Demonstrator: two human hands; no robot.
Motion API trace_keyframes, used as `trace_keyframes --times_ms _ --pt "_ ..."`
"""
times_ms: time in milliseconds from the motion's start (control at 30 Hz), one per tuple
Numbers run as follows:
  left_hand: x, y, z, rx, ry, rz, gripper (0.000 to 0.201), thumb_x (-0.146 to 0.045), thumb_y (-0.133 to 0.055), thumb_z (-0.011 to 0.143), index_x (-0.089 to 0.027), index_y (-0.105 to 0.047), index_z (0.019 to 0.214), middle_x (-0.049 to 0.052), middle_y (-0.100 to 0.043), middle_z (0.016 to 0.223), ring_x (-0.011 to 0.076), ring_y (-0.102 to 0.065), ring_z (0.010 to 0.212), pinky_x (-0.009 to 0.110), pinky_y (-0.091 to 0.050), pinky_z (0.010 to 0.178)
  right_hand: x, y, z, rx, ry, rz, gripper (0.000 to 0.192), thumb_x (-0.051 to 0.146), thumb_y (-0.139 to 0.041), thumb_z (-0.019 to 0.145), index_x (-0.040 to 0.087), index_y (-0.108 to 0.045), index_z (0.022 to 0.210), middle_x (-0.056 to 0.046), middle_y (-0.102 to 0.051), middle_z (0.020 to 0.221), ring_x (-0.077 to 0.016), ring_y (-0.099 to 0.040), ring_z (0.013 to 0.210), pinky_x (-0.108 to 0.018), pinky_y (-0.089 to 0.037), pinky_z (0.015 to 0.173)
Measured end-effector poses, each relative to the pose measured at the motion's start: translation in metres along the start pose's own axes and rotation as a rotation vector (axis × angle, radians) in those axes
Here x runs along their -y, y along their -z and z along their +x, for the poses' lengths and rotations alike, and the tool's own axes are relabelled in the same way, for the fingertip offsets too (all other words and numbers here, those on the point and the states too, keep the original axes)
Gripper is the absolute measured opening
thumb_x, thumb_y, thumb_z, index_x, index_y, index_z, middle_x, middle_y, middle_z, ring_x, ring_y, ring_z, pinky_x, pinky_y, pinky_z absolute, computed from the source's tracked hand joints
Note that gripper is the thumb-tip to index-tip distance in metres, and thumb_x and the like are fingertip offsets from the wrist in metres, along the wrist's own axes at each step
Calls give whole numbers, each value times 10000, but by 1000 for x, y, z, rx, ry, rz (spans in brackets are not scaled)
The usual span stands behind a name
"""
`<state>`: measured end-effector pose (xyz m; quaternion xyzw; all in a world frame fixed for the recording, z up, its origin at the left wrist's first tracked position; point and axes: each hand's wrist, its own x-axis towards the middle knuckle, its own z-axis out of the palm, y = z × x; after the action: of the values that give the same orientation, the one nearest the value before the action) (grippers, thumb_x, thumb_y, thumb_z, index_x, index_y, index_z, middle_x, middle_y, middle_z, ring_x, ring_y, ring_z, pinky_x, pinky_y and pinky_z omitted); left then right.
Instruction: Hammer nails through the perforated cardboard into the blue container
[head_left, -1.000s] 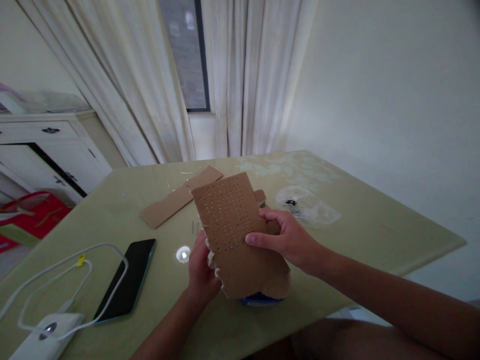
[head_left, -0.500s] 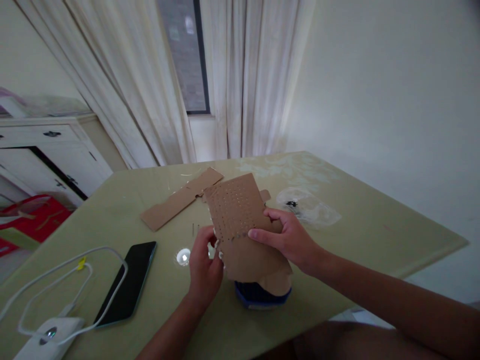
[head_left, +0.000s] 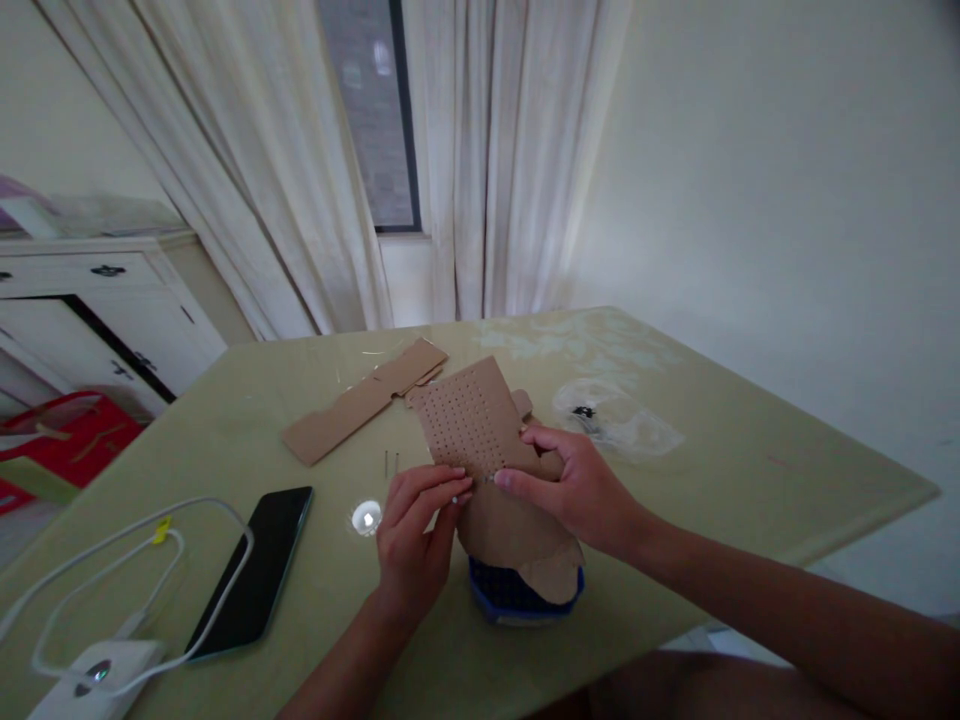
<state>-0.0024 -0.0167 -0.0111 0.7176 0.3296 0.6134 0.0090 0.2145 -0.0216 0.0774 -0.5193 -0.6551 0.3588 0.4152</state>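
Note:
A brown cardboard piece (head_left: 480, 420) with rows of small punched holes is tilted up in front of me, its lower edge over a blue basket (head_left: 517, 600). My right hand (head_left: 577, 490) grips its right edge, thumb on the front face and fingers behind. A few tiny pale studs (head_left: 491, 477) sit in a row near that thumb. At the cardboard's left side, my left hand (head_left: 420, 530) is closed in a pinch on a tiny white-tipped piece (head_left: 454, 499). What else those fingers hold is hidden.
Two thin pins (head_left: 391, 463) and a shiny round spot (head_left: 367, 517) lie left of my hands. Behind are a cardboard strip (head_left: 360, 405) and a clear plastic bag (head_left: 622, 420). A phone (head_left: 255, 580), white cable (head_left: 206, 500) and white power bank (head_left: 105, 680) occupy the left.
My left hand has come from behind the cardboard's left edge round to its front, near the stud row. The cardboard leans slightly more left and lower; my right hand keeps its grip.

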Motion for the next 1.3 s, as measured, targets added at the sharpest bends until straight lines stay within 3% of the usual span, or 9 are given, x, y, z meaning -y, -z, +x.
trace_keyframes --times_ms 300,367,433,500,633,700,800,1000,1300 --pt "4 -3 -13 -65 55 -299 185 -114 -575 1062 -255 -688 1102 47 -824 1108 204 -785 1046 394 -636 923 -1 1 2 13 -24 57 325 485 -897 791 217 -790 941 -50 -782 945 -263 -713 856 -343 -578 691" --pt "11 0 -8 -128 171 -243 127 -170 -591 1076 -250 -690 1086 29 -821 1030 182 -780 986 351 -621 902 1 4 3 -15 -49 113 342 494 -911 781 218 -790 943 -53 -795 947 -260 -729 833 -336 -582 654" --pt "25 5 1 -220 378 -102 71 -273 -655 1062 -231 -712 1055 30 -818 1000 178 -772 964 339 -597 928 2 7 4 -42 -61 195 346 493 -917 782 217 -786 944 -54 -807 942 -254 -743 810 -332 -591 636" --pt "44 14 13 -285 589 7 217 -413 -678 1034 -205 -739 1036 61 -831 992 212 -780 952 373 -594 943 2 9 4 -50 -73 277 345 483 -919 786 213 -789 957 -55 -820 947 -248 -756 806 -337 -608 649" --pt "83 33 27 -80 848 100 429 -559 -649 954 -163 -790 1043 127 -849 1035 282 -793 975 406 -604 926 1 9 3 -55 -113 315 364 475 -947 760 206 -798 957 -57 -831 947 -245 -766 805 -339 -619 655" --pt "95 41 28 114 880 273 458 -560 -604 955 -166 -810 1064 132 -856 1037 298 -794 954 406 -602 888 1 9 2 -54 -124 327 369 474 -953 757 205 -798 956 -57 -834 944 -240 -767 797 -336 -618 652" --pt "101 48 25 267 884 418 379 -482 -618 927 -183 -832 1020 139 -860 993 330 -786 881 432 -584 827 1 9 2 -52 -135 370 368 463 -958 754 204 -799 961 -55 -839 946 -232 -770 794 -334 -621 668" --pt "101 48 20 418 930 583 322 -395 -658 920 -185 -833 1090 155 -863 1034 383 -793 996 448 -564 847 0 10 1 -47 -152 370 404 478 -971 729 193 -798 957 -56 -836 939 -229 -771 793 -331 -621 671" --pt "99 42 20 527 953 735 369 -376 -551 1014 -168 -797 1194 165 -844 1161 391 -780 1099 463 -570 909 1 9 2 -50 -155 376 400 465 -982 711 196 -792 937 -38 -831 914 -218 -775 779 -309 -618 644"
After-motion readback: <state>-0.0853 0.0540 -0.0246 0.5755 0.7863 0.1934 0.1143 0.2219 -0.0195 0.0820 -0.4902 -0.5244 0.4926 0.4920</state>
